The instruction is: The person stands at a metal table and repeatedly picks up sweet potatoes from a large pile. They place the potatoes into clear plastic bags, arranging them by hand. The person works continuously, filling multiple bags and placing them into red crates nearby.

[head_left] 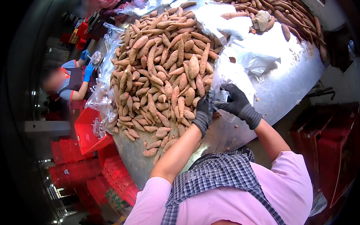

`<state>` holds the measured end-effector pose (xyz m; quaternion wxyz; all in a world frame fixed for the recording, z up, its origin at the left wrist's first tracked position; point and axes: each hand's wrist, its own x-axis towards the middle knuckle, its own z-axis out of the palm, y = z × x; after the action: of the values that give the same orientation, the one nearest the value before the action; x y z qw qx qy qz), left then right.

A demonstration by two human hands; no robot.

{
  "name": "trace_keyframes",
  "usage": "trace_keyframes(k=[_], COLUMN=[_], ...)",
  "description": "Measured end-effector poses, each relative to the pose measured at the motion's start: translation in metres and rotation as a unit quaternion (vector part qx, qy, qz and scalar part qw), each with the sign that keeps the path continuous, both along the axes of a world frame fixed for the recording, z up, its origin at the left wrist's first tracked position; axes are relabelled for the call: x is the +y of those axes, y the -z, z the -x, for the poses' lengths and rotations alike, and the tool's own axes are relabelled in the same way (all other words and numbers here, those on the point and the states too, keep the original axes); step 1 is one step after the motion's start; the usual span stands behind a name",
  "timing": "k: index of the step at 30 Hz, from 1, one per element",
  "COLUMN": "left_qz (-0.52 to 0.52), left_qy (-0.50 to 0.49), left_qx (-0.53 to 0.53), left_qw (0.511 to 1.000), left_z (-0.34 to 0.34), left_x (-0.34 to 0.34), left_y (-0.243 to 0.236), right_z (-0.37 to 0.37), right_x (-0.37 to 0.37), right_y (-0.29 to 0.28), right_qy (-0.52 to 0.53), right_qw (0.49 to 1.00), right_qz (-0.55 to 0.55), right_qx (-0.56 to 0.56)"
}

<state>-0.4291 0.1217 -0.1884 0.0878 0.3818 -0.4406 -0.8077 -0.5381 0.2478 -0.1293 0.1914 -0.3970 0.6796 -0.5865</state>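
Both my hands wear dark gloves with grey cuffs and meet at the right edge of a big heap of sweet potatoes [161,80]. Thin clear plastic, apparently a bag [222,95], is between them. My left hand [205,108] is closed on its left side, with the fingers partly blurred behind the film. From the right, my right hand [239,103] pinches the plastic with curled fingers. Whether anything is inside the plastic, I cannot tell. White plastic sheets or bags [251,61] lie just beyond my right hand on the metal table [285,96].
More sweet potatoes [286,11] are piled at the far right, beside a pale lump [261,20]. Small cut pieces dot the tabletop. Red crates [118,177] are stacked at the left, with red bins [329,145] at the right. A co-worker in blue gloves [89,71] handles something across the table.
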Motion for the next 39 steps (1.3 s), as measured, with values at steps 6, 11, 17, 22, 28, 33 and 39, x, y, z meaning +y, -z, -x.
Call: trace_keyframes(k=[6, 11, 17, 22, 28, 33, 39], left_qz=[-0.075, -0.057, 0.104, 0.005, 0.027, 0.028, -0.094], left_qy=[-0.020, -0.005, 0.049, -0.019, -0.035, 0.041, 0.037], left_qx=[0.017, 0.062, -0.021, 0.019, 0.040, 0.083, 0.078], left_qw=[0.997, 0.996, 0.993, 1.000, 0.998, 0.995, 0.992], left_z=[0.006, 0.006, 0.015, 0.014, 0.009, 0.015, 0.009], left_x=[0.008, 0.005, 0.027, 0.018, 0.012, 0.026, 0.015], left_y=[-0.046, -0.047, -0.047, -0.055, -0.041, -0.056, -0.042], right_z=[0.012, 0.015, 0.009, 0.013, 0.013, 0.008, -0.004], right_x=[-0.007, 0.008, 0.008, 0.013, 0.012, 0.008, 0.005], right_y=[0.024, 0.006, -0.004, -0.001, -0.016, 0.009, 0.005], right_qy=[0.114, 0.101, 0.082, 0.075, 0.081, 0.086, 0.073], right_qw=[0.936, 0.907, 0.904, 0.891, 0.875, 0.946, 0.989], right_qz=[-0.057, -0.019, -0.038, -0.004, -0.014, -0.070, -0.091], right_qx=[-0.329, -0.409, -0.418, -0.448, -0.477, -0.306, -0.095])
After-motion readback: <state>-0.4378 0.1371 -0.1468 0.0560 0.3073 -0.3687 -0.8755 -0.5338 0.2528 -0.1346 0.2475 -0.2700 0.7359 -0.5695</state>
